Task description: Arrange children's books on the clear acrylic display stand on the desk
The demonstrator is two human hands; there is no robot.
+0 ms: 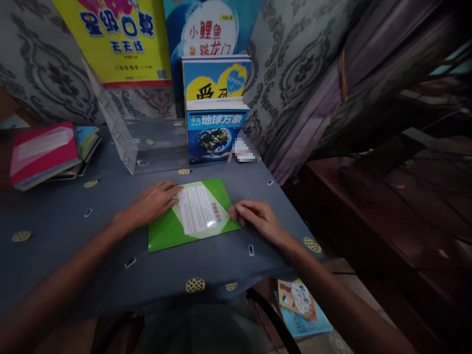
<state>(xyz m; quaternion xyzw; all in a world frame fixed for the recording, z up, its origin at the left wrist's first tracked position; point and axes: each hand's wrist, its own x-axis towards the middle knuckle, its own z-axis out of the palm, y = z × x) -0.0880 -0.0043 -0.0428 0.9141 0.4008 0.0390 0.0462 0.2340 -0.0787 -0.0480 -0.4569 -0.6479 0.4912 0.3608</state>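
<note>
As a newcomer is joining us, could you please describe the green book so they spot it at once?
On the grey-blue tablecloth, look between the left hand and right hand. The green book lies flat there; unlike the upright globe-cover book behind it, it is bright green with pale text panels.

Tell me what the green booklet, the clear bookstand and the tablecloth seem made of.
Green booklet: likely glossy coated paper or card; it shows bright glare.
Clear bookstand: probably smooth plastic, being see-through; glass is possible.
Tablecloth: dull, printed, draping at the front; fabric or soft vinyl, cannot tell which.
</note>
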